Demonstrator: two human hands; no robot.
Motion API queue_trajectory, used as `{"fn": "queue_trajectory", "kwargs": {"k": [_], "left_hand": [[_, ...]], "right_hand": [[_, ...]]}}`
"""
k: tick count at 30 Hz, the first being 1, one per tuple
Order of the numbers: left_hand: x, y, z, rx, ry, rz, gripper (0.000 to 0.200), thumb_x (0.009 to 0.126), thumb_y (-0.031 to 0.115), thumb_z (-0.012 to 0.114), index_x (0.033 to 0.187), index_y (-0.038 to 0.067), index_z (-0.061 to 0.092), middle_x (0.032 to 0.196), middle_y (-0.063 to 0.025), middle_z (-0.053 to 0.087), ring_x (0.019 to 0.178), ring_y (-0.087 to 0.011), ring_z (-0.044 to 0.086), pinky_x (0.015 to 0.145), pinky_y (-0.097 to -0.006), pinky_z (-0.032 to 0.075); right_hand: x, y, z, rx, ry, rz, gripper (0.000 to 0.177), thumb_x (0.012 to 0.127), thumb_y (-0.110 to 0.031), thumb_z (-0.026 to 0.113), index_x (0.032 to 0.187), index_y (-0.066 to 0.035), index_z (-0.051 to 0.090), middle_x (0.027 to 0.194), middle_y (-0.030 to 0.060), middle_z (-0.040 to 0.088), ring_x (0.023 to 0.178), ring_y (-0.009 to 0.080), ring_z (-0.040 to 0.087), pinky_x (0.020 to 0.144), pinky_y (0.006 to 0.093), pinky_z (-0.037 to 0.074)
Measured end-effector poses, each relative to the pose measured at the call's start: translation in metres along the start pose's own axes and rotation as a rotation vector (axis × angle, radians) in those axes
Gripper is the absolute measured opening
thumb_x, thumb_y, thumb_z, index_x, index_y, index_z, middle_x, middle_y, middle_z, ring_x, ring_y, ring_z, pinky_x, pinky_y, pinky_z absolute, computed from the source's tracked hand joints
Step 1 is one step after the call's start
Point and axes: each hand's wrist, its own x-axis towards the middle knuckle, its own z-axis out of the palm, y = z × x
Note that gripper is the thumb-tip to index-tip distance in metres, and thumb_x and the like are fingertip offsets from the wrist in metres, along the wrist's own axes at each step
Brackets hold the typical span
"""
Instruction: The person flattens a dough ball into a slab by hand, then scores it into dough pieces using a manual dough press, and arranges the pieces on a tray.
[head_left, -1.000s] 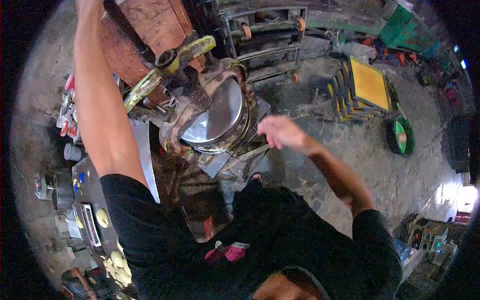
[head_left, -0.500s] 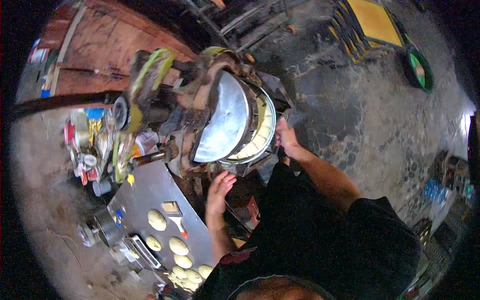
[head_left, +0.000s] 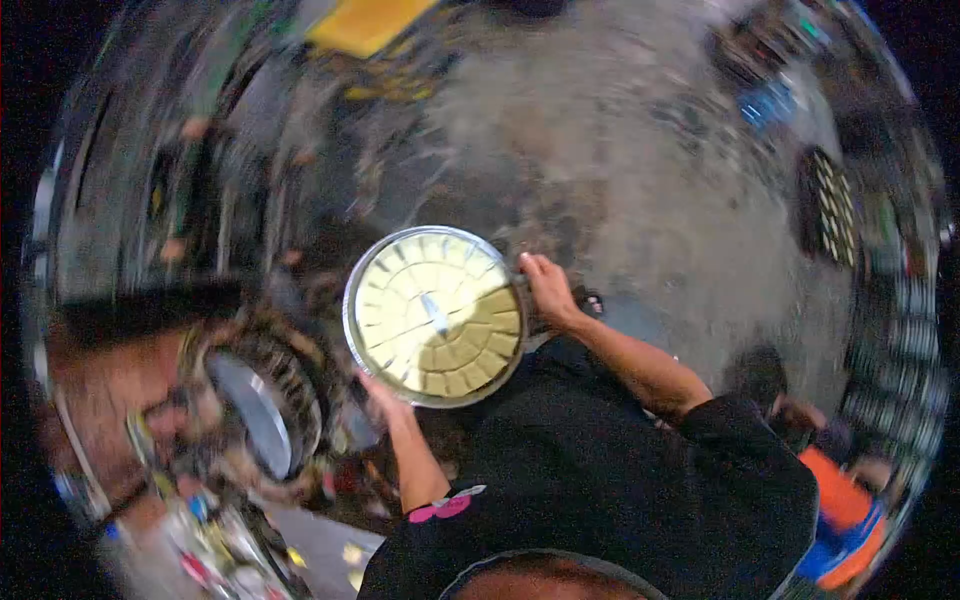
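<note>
A round metal pan [head_left: 348, 330] is held up in front of my body. Pale dough [head_left: 400, 290] fills it, scored into many segments in rings around a centre. My left hand [head_left: 388, 402] grips the pan's lower left rim, its fingers partly hidden underneath. On the right side, my right hand [head_left: 548, 290] is closed at the rim, with some fingers out of sight behind the edge. Left of the pan stands a blurred machine with a shiny round metal plate [head_left: 255, 415], apart from both hands.
A metal tabletop [head_left: 320, 550] with pale dough pieces lies at the lower left. A yellow panel [head_left: 370, 25] is at the top. At the right is a dark tray of small pale pieces [head_left: 835, 210]. A person in orange and blue clothing [head_left: 845, 515] is at the lower right.
The pan has come out of the machine and is now in both hands. My left hand has moved from beside the machine to the rim. The view has swung right.
</note>
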Motion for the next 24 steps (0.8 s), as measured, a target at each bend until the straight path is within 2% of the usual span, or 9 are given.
{"fn": "queue_trajectory", "kwargs": {"k": [1,5,7,10,12,15,18,21,24], "left_hand": [[0.0,0.041,-0.03,0.051,-0.025,0.024,0.072,0.095,0.059,0.023,0.145,0.009,0.031,0.146,-0.0152,0.036,0.131,-0.0353,0.039,0.107,-0.0492,0.034],[-0.012,0.067,-0.031,0.145,-0.349,0.049,0.069,0.097,0.055,0.025,0.144,0.006,0.033,0.146,-0.0135,0.039,0.13,-0.0319,0.042,0.109,-0.0433,0.032],[-0.023,0.083,-0.017,0.181,-0.416,0.007,0.065,0.098,0.052,0.025,0.142,0.006,0.036,0.143,-0.0123,0.043,0.128,-0.0301,0.044,0.108,-0.0427,0.034],[0.03,0.081,-0.051,0.11,-0.532,-0.088,0.061,0.098,0.047,0.027,0.14,0.004,0.038,0.141,-0.0112,0.044,0.126,-0.0305,0.046,0.106,-0.0436,0.038],[0.023,0.087,-0.04,0.12,-0.594,-0.06,0.061,0.097,0.047,0.027,0.14,0.004,0.038,0.142,-0.0111,0.044,0.126,-0.0306,0.046,0.106,-0.0436,0.038],[0.033,0.096,-0.033,0.042,-0.7,-0.089,0.063,0.097,0.048,0.027,0.141,0.004,0.037,0.143,-0.011,0.043,0.127,-0.0308,0.046,0.107,-0.0442,0.036],[0.063,0.099,-0.025,0.022,-1.007,-0.216,0.066,0.097,0.051,0.027,0.143,0.004,0.035,0.145,-0.0116,0.041,0.129,-0.032,0.043,0.108,-0.045,0.035],[0.084,0.098,-0.026,0.051,-0.98,-0.163,0.068,0.097,0.054,0.027,0.143,0.004,0.034,0.145,-0.0122,0.04,0.129,-0.0332,0.042,0.108,-0.0456,0.034],[0.092,0.088,-0.034,0.042,-1.125,-0.075,0.071,0.096,0.058,0.027,0.145,0.006,0.031,0.146,-0.0133,0.038,0.13,-0.0333,0.042,0.107,-0.0473,0.035]], "right_hand": [[-0.037,-0.015,0.039,0.044,0.006,0.043,0.052,0.096,-0.044,0.047,0.103,0.004,0.063,0.094,0.0184,0.068,0.089,0.0246,0.062,0.081,0.0365,0.047],[-0.125,-0.012,0.02,0.166,0.229,0.022,0.05,0.096,-0.042,0.046,0.097,0.005,0.062,0.086,0.0156,0.066,0.081,0.0233,0.06,0.075,0.0367,0.046],[-0.161,-0.014,0.024,0.234,0.327,0.034,0.049,0.096,-0.042,0.046,0.094,0.004,0.062,0.084,0.0142,0.065,0.078,0.0228,0.059,0.073,0.0366,0.045],[-0.173,0.01,0.078,0.304,0.433,0.006,0.048,0.096,-0.042,0.045,0.092,0.003,0.061,0.073,0.0102,0.059,0.071,0.02,0.054,0.066,0.0356,0.042],[-0.189,0.004,0.087,0.462,0.385,-0.019,0.039,0.099,-0.041,0.044,0.097,-0.005,0.058,0.059,-0.0036,0.039,0.05,0.0065,0.035,0.044,0.0254,0.029],[-0.227,-0.024,0.094,0.597,0.436,-0.102,0.037,0.1,-0.039,0.042,0.099,-0.005,0.057,0.056,-0.006,0.035,0.045,0.0051,0.03,0.04,0.0232,0.024],[-0.251,-0.03,0.119,0.666,0.556,-0.108,0.036,0.1,-0.038,0.043,0.096,-0.006,0.058,0.055,-0.0056,0.037,0.045,0.0051,0.031,0.04,0.0233,0.024],[-0.248,-0.018,0.127,0.741,0.562,-0.144,0.035,0.1,-0.038,0.044,0.093,-0.007,0.06,0.052,-0.0055,0.037,0.044,0.0051,0.032,0.039,0.0235,0.023],[-0.253,0.011,0.144,0.692,0.675,-0.232,0.04,0.1,-0.041,0.04,0.095,-0.007,0.06,0.052,-0.0041,0.038,0.042,0.0062,0.034,0.038,0.0238,0.025]]}}
